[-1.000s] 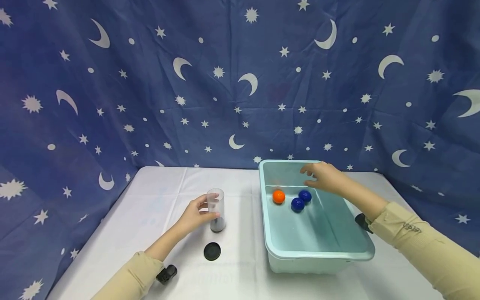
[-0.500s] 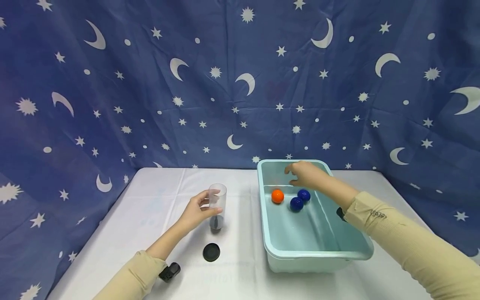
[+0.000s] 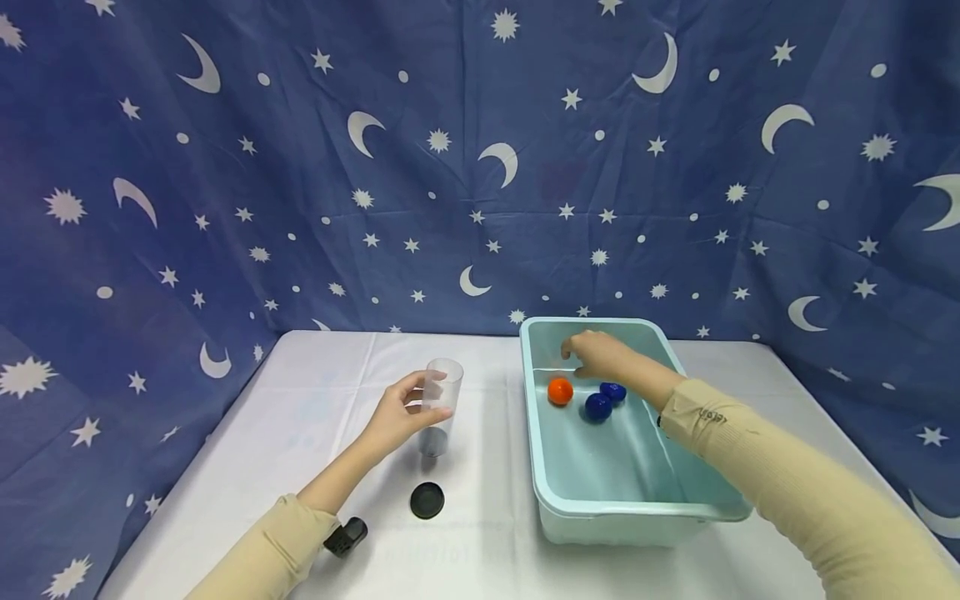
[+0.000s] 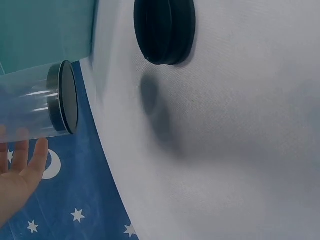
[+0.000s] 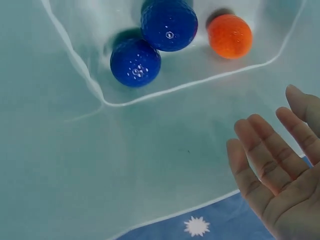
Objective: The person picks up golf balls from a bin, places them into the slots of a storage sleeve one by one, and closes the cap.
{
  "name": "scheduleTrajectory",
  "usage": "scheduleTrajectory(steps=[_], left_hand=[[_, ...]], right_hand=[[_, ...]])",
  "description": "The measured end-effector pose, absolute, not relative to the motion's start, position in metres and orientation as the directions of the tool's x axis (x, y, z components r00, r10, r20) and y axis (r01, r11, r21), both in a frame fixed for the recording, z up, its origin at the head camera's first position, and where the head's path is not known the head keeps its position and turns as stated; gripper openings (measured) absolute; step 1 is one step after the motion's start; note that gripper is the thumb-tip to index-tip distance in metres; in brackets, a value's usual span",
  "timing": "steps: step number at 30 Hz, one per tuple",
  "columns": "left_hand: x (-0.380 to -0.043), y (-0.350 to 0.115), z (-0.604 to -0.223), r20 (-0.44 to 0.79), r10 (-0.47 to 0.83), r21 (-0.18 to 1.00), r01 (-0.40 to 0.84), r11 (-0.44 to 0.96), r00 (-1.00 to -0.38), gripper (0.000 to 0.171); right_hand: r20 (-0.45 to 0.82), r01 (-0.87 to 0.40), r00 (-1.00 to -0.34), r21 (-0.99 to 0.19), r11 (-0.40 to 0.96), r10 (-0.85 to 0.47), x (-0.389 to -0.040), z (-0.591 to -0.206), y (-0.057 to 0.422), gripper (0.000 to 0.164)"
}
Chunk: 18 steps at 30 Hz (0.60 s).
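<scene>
My left hand [image 3: 397, 412] grips a clear plastic cylinder [image 3: 446, 377] around its side. The open top leans slightly right, and its black base [image 4: 70, 97] is raised off the tablecloth in the left wrist view. On the cloth below lies a round black lid [image 3: 427, 500]. Over the far end of a pale teal basin [image 3: 537, 475] hovers my right hand [image 3: 603, 357], fingers loosely bent and holding nothing. An orange golf ball [image 5: 230, 36] is nearest to it on the basin floor. Beside that sit two blue golf balls [image 5: 169, 24], close together.
A white cloth [image 3: 330, 392] covers the table. Behind it hangs a dark blue curtain [image 3: 420, 175] with moons and stars. The basin's raised walls surround the balls. A black wrist camera [image 3: 347, 537] sits under the left sleeve.
My right hand has moved left over the basin and come down towards the orange golf ball. My left hand has raised the cylinder a little and tilted it to the right.
</scene>
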<state>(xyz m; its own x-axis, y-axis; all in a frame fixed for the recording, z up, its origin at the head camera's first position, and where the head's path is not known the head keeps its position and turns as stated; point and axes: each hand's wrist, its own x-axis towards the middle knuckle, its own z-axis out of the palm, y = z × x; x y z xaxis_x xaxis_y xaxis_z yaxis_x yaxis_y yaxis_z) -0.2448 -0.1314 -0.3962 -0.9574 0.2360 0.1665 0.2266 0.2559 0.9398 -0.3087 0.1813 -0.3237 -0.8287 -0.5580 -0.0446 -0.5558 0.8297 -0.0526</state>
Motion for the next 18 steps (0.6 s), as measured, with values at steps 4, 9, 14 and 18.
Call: scheduleTrajectory(steps=[4,9,14,18], left_hand=[[-0.244,-0.129,-0.393,0.158,0.236,0.943,0.218,0.253,-0.959,0.05],[-0.244,-0.128,-0.39,0.156,0.237,0.942,0.217,0.255,-0.959,0.052],[-0.244,-0.127,-0.388,0.155,0.232,0.94,0.216,0.265,-0.96,0.053],[-0.245,-0.124,-0.385,0.166,0.24,0.936,0.23,0.267,-0.957,0.052]], right_hand=[[-0.075,-0.546,-0.831,-0.08,0.834,-0.552,-0.316,-0.333,0.18,0.027],[-0.103,-0.541,-0.827,-0.119,0.833,-0.552,-0.324,-0.344,0.177,0.025],[-0.116,-0.544,-0.82,-0.144,0.827,-0.56,-0.329,-0.355,0.175,0.026],[-0.135,-0.54,-0.818,-0.156,0.827,-0.559,-0.329,-0.361,0.175,0.027]])
